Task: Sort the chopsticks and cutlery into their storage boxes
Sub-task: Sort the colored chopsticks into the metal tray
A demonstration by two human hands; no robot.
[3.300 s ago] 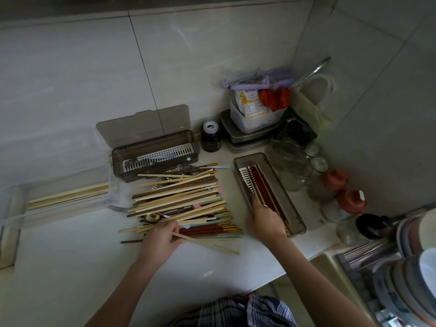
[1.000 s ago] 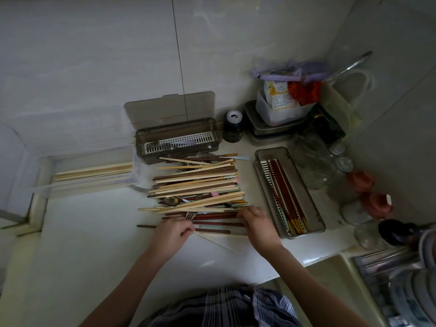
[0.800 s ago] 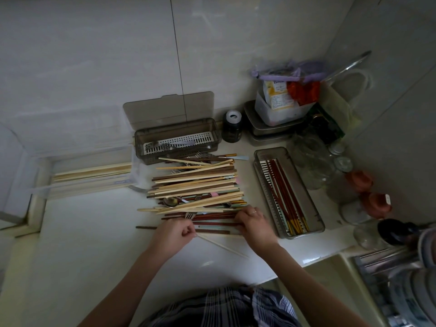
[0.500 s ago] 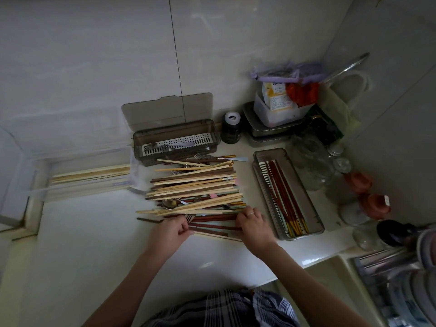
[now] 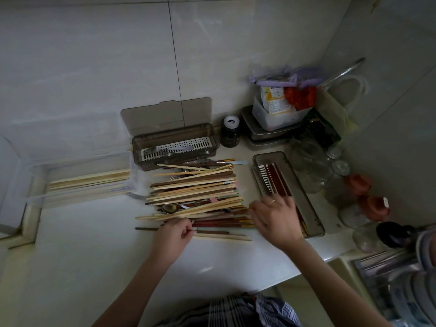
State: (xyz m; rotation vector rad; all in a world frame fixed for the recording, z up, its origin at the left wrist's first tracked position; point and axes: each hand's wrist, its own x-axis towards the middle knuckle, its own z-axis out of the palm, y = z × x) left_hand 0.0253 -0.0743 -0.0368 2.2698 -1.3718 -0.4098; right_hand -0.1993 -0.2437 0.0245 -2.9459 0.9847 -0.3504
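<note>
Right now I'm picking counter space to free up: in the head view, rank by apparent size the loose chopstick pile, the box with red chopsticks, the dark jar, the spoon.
1. loose chopstick pile
2. box with red chopsticks, partly hidden by the right hand
3. dark jar
4. spoon, partly buried, so unsure

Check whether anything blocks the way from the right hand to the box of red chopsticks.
Nothing visible does. The right hand already hangs at the near left edge of the red chopstick box, whose top is open.

Pale and dark-brown chopsticks, smoky-grey box, seemingly plaid shirt.
</note>
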